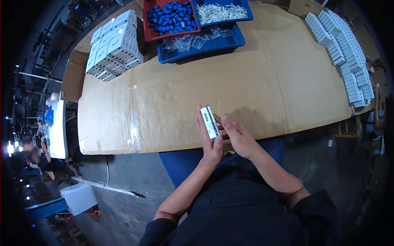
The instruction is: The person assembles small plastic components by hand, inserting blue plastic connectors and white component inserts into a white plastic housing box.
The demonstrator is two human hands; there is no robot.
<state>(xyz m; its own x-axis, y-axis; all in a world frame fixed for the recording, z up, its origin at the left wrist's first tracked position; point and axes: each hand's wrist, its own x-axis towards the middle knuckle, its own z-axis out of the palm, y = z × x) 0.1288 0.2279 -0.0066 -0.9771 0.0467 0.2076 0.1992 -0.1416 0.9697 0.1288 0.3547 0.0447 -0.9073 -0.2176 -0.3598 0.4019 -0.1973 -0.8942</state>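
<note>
My left hand (212,152) is closed around a slim white rectangular case (209,123), which tilts slightly above the front edge of the table. Dark print marks its top face, and a dark strip runs along its right long side. Its kind is not clear from here. Beside it is my right hand (243,141), thumb raised and fingers apart, the fingertips reaching to the case's right side. Whether those fingertips press on it is partly hidden.
Cardboard covers the table (176,90). Stacked white boxes (115,45) stand back left. A red tray (151,36) of blue parts and a blue tray (249,17) of white parts sit above another blue tray (164,58) with clear bags. White pieces (349,53) line the right.
</note>
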